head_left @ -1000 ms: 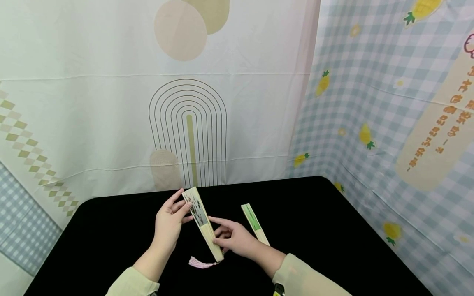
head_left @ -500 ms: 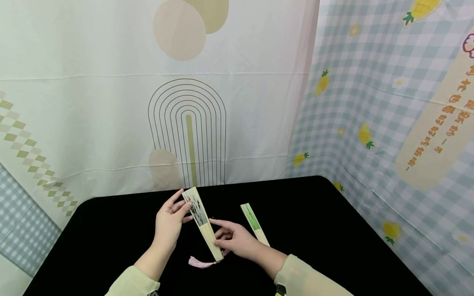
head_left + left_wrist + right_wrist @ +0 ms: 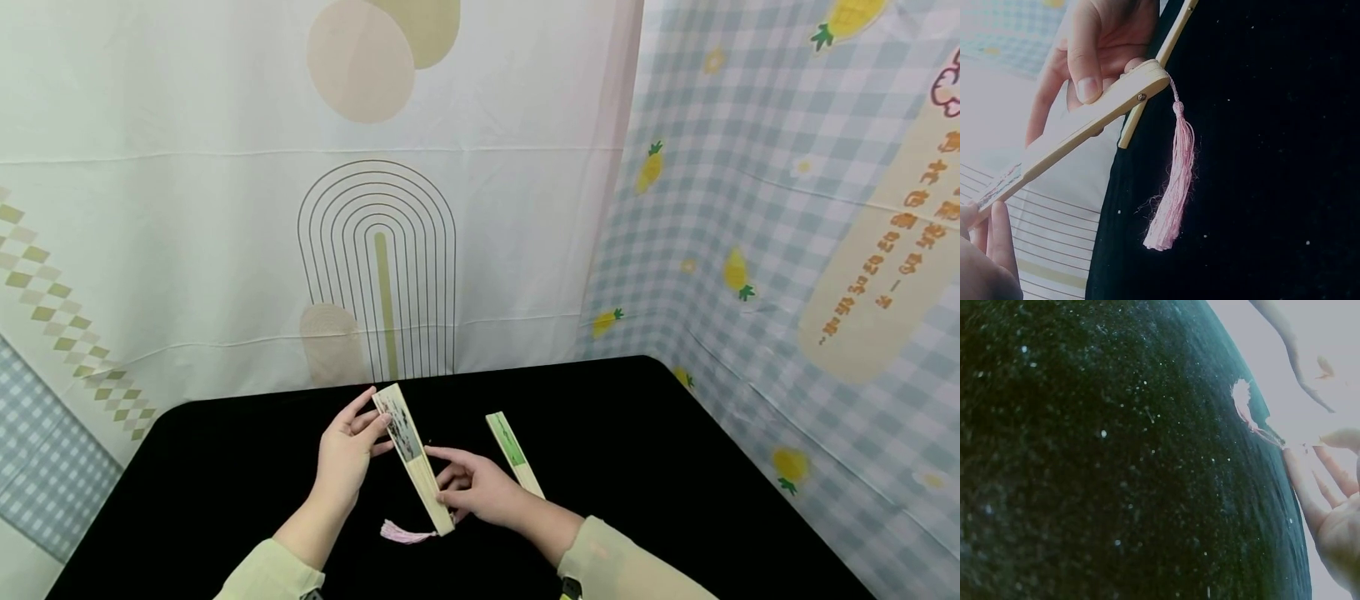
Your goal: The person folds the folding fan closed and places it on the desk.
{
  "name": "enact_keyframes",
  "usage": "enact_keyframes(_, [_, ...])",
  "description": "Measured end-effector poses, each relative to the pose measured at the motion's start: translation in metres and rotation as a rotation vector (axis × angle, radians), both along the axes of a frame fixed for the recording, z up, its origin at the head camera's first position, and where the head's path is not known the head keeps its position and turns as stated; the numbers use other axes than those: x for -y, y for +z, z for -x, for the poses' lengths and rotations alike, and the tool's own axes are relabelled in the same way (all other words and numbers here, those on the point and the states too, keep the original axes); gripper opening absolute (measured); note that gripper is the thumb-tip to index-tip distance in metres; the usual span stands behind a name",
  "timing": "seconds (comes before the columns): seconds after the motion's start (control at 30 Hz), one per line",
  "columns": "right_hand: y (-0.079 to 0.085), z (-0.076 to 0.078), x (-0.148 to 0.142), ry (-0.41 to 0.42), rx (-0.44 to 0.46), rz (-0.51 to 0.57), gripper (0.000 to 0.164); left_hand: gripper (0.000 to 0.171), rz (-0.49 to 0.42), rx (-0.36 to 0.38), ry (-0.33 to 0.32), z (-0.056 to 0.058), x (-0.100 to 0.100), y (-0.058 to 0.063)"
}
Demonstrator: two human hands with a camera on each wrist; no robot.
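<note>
A folded hand fan with pale wooden ribs and a grey printed leaf slants between my two hands above the black table. My left hand pinches its upper, printed end between thumb and fingers. Lower down, my right hand holds the bare wooden part near the pivot, thumb on the near face. From the pivot end hangs a pink tassel, plain in the left wrist view. A second folded fan, with a green leaf, lies on the table behind my right hand, which hides its lower end. Glare washes out the fan in the right wrist view.
The black-covered table carries both fans. A white printed curtain hangs along its far edge, and a blue checked curtain with pineapples stands at the right.
The held fan and both hands have shifted very slightly down and to the right in the head view. Both hands keep their hold, and the fan stays folded.
</note>
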State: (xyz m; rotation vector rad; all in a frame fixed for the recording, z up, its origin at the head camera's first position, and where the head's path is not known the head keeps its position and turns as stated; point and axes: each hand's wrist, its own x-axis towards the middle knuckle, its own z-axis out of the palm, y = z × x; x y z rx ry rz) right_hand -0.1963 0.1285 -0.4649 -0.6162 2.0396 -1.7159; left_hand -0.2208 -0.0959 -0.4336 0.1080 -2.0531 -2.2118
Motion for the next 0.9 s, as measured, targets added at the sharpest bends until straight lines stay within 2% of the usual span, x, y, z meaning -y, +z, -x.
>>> enact_keyframes(0.3, [-0.004, 0.001, -0.001, -0.007, 0.038, 0.004, 0.063, 0.053, -0.003, 0.040, -0.048, 0.003, 0.001, -0.006])
enact_keyframes(0.5, [-0.006, 0.001, -0.002, -0.018, 0.054, -0.024, 0.064, 0.057, 0.034, 0.069, -0.086, 0.004, 0.002, -0.011])
enact_keyframes(0.7, [-0.007, 0.000, -0.004, -0.021, 0.075, -0.034, 0.063, 0.061, 0.132, 0.072, -0.129, 0.009, 0.006, -0.021])
enact_keyframes(0.9, [-0.009, 0.000, -0.005, 0.000, 0.099, -0.005, 0.063, 0.064, 0.272, 0.078, -0.142, 0.012, 0.010, -0.027])
